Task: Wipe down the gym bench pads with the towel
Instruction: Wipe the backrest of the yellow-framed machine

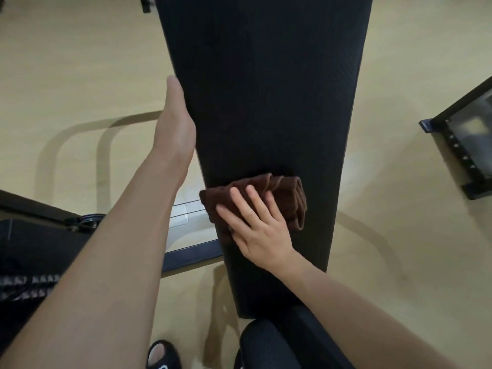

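Observation:
A long black bench pad [266, 89] runs up the middle of the view, narrowing toward me. A folded dark brown towel [282, 193] lies on its near part, close to the left edge. My right hand [255, 225] presses flat on the towel with straight, spread fingers. My left hand [174, 121] rests along the pad's left edge, thumb side up; its fingers are hidden behind the edge. A second black pad [269, 344] sits at the bottom, just below the long one.
Pale wooden floor surrounds the bench. A black frame bar [191, 255] crosses under the pad at the left. Dark equipment [32, 251] fills the lower left, and a black rack [466, 145] stands at the right edge. A black sandal [162, 355] shows at the bottom.

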Available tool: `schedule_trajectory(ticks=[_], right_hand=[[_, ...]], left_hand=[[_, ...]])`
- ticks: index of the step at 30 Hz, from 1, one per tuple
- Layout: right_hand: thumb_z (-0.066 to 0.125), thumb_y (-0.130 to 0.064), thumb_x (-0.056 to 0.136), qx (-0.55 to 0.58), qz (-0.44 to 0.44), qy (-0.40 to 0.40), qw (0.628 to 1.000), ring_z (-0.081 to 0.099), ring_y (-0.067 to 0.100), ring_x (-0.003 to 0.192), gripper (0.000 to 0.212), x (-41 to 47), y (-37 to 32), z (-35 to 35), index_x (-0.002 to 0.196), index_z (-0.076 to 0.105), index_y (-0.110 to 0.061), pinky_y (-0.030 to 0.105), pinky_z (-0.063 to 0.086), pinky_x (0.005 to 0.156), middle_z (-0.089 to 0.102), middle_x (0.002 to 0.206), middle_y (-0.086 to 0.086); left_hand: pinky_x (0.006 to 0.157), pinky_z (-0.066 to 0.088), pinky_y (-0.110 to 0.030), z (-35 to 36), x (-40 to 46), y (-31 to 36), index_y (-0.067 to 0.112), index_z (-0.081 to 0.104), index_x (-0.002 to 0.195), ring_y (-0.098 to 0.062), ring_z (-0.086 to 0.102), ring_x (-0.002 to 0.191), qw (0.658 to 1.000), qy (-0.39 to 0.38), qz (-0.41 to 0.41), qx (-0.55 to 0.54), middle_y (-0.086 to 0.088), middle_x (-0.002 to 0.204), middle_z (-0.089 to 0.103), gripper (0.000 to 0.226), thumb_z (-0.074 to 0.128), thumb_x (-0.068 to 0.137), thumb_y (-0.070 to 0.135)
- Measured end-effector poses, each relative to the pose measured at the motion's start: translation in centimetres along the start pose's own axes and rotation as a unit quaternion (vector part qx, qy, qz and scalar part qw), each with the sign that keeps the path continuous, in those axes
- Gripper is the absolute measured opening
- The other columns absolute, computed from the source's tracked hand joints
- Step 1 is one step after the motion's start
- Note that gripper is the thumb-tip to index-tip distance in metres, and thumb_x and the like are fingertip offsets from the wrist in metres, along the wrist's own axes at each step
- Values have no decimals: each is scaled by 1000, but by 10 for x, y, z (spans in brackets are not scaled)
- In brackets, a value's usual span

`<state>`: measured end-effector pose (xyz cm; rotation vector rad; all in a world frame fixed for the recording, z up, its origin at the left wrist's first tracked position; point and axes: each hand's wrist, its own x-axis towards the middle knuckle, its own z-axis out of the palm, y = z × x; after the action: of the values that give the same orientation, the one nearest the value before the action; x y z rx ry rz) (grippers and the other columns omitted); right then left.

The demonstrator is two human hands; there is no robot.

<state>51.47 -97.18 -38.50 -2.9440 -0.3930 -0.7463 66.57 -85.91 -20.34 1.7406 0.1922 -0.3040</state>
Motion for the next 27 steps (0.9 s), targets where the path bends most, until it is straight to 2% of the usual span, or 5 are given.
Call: schedule_trajectory(ticks=[4,10,17,21,27], right_hand=[[54,-27,105,0,-21,30,999,20,30,159,54,44,12,-22,158,43,-30,48,11,131,27,169,5],[55,-23,104,9,89,157,984,32,38,155,47,128,-14,-34,151,55,-22,54,17,130,42,163,13],[59,-31,97,-62,-57,-16,996,4,33,162,55,-21,-48,33,151,53,-21,54,-1,131,28,171,7],[61,-28,97,-48,-105,3,993,25,30,157,46,-13,-32,22,142,64,-21,47,12,131,42,164,8],[54,-25,103,26,117,162,980,31,36,156,44,75,-38,-2,147,60,-26,52,17,130,42,164,13]], left_hand=[[127,19,-33,-1,1,-8,28,31,161,-12,32,153,999,-13,39,14,9,165,37,71,11,104,65],[108,51,-42,-27,11,-10,30,66,133,-12,67,118,992,-79,96,29,8,126,73,66,19,103,65],[115,45,-46,-35,-2,-46,27,60,134,-13,58,125,981,-130,132,54,6,134,64,48,22,110,46],[112,47,-45,-32,-11,-68,26,61,131,-11,62,120,976,-160,125,75,9,126,67,50,20,110,47],[110,48,-39,-37,-6,-85,20,70,123,-13,71,116,983,-161,83,2,-2,118,78,75,8,107,59]])
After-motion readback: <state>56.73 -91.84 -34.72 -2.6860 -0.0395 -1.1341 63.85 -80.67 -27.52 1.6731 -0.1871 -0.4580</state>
